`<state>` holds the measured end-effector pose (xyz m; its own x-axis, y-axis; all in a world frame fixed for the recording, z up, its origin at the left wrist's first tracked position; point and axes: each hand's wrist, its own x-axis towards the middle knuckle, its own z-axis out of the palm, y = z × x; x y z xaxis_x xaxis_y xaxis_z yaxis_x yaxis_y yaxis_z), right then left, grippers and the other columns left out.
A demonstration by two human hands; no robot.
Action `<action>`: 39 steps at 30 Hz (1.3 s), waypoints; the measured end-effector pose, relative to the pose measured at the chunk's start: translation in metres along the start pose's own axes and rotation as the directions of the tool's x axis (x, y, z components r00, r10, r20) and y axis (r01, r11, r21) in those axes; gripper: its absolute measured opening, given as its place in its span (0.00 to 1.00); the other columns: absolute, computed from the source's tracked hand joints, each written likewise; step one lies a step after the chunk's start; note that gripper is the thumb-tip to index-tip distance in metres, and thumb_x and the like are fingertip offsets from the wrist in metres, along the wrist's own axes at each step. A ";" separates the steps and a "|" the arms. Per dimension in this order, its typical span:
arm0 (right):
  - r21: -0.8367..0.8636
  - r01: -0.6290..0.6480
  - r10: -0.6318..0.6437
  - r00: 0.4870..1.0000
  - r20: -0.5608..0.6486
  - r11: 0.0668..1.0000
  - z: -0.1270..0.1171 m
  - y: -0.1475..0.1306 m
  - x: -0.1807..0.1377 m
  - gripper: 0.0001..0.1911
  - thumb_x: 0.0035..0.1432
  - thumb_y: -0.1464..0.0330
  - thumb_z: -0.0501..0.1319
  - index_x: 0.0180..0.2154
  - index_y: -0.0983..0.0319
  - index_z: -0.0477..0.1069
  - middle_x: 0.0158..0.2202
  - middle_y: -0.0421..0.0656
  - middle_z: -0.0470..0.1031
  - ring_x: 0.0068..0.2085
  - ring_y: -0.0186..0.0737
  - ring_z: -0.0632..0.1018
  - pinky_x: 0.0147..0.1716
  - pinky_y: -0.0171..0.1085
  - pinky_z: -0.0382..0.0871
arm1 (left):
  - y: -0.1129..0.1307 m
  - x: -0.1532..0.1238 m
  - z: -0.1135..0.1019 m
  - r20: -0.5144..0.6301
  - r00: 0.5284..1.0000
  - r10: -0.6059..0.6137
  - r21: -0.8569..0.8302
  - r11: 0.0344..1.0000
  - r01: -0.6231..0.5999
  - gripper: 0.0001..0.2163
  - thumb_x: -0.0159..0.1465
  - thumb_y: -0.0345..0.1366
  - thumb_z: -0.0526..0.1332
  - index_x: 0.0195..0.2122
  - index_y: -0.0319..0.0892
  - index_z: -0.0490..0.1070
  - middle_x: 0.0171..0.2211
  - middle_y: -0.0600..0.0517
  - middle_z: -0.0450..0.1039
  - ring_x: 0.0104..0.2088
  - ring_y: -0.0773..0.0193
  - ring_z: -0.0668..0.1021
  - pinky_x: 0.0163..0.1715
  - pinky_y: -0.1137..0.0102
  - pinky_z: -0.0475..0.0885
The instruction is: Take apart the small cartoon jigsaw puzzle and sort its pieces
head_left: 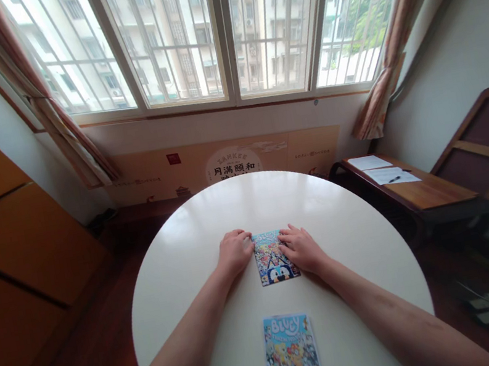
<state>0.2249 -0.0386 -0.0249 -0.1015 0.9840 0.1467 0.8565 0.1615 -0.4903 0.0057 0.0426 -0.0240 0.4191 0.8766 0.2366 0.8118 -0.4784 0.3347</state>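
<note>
Where the left hand (237, 251) and right hand (302, 248) hid its edges, the Bluey picture (274, 260) pointed lengthwise away, either grip's pinch unclear.

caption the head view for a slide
Left hand and right hand flank a Bluey picture; a second picture lies nearer on the table.

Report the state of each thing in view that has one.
Far picture: flat, face up
Near picture: face up, lower end out of frame
Left hand: at far picture's left edge
Right hand: over that picture's right edge
Curtains: gathered back
Papers: lying flat
Cabinet: shut
</note>
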 end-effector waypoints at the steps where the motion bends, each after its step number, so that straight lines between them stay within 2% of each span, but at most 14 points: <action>1: 0.006 -0.001 0.001 1.000 -0.004 1.000 0.000 0.000 0.000 0.17 0.64 0.63 0.55 0.51 0.56 0.74 0.61 0.44 0.67 0.67 0.55 0.59 0.64 0.62 0.46 | 0.000 0.000 0.000 0.004 1.000 -0.002 -0.003 1.000 0.002 0.14 0.62 0.40 0.60 0.47 0.47 0.78 0.52 0.47 0.73 0.53 0.52 0.72 0.58 0.60 0.64; 4: 0.016 0.013 -0.012 0.999 -0.030 1.000 0.001 0.000 0.000 0.16 0.63 0.63 0.55 0.49 0.54 0.76 0.58 0.44 0.71 0.64 0.53 0.64 0.63 0.60 0.48 | 0.000 -0.001 -0.002 0.012 1.000 -0.004 -0.001 1.000 0.004 0.14 0.61 0.40 0.60 0.46 0.46 0.78 0.52 0.47 0.74 0.53 0.51 0.72 0.57 0.60 0.64; 10: 0.040 0.091 -0.084 0.986 -0.143 0.995 0.006 0.010 -0.004 0.15 0.62 0.63 0.56 0.45 0.57 0.79 0.51 0.45 0.76 0.55 0.46 0.73 0.60 0.48 0.59 | -0.002 -0.002 -0.001 -0.015 0.999 0.030 -0.002 1.000 -0.030 0.12 0.62 0.39 0.60 0.45 0.47 0.78 0.50 0.49 0.74 0.52 0.52 0.73 0.56 0.59 0.66; 15: 0.066 0.078 -0.068 0.987 -0.143 0.995 0.007 0.014 -0.004 0.16 0.62 0.64 0.57 0.48 0.58 0.78 0.52 0.46 0.76 0.56 0.47 0.72 0.61 0.49 0.58 | -0.004 -0.002 0.000 -0.027 0.999 0.024 -0.019 1.000 -0.025 0.11 0.61 0.39 0.61 0.44 0.47 0.78 0.49 0.49 0.75 0.51 0.52 0.73 0.55 0.58 0.67; 21: 0.080 0.003 0.005 0.996 -0.090 0.997 0.009 0.016 0.002 0.22 0.62 0.68 0.53 0.56 0.59 0.72 0.59 0.47 0.70 0.63 0.49 0.66 0.66 0.54 0.49 | -0.003 -0.004 -0.002 -0.034 0.999 0.030 -0.040 0.999 -0.031 0.10 0.61 0.38 0.61 0.42 0.46 0.78 0.49 0.49 0.75 0.51 0.52 0.73 0.54 0.58 0.66; 29: 0.097 -0.003 0.012 0.995 -0.094 0.995 0.012 0.022 0.005 0.24 0.61 0.71 0.52 0.58 0.61 0.69 0.61 0.47 0.68 0.66 0.47 0.62 0.67 0.51 0.50 | 0.001 -0.003 -0.006 -0.033 0.999 0.026 -0.032 0.999 -0.027 0.09 0.61 0.39 0.60 0.40 0.47 0.78 0.48 0.49 0.75 0.50 0.52 0.73 0.53 0.59 0.66; 33: 0.098 -0.016 0.027 0.994 -0.107 0.995 0.014 0.021 0.006 0.26 0.61 0.76 0.48 0.58 0.61 0.68 0.61 0.45 0.68 0.66 0.44 0.62 0.67 0.50 0.49 | 0.003 -0.002 -0.007 -0.021 1.000 0.016 -0.011 1.000 -0.016 0.10 0.61 0.40 0.61 0.40 0.45 0.77 0.47 0.48 0.75 0.49 0.52 0.73 0.52 0.59 0.66; 39: 0.052 -0.061 0.066 0.993 -0.094 0.997 0.011 0.015 0.007 0.27 0.62 0.74 0.48 0.61 0.62 0.65 0.63 0.44 0.66 0.66 0.43 0.62 0.68 0.47 0.48 | 0.001 0.000 -0.004 -0.016 1.000 0.022 -0.009 1.000 -0.022 0.09 0.60 0.41 0.62 0.39 0.45 0.77 0.47 0.48 0.75 0.49 0.52 0.73 0.54 0.60 0.66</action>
<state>0.2314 -0.0280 -0.0410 0.0029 0.9810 0.1939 0.8338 0.1047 -0.5421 0.0045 0.0418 -0.0201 0.4301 0.8650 0.2584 0.7987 -0.4980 0.3376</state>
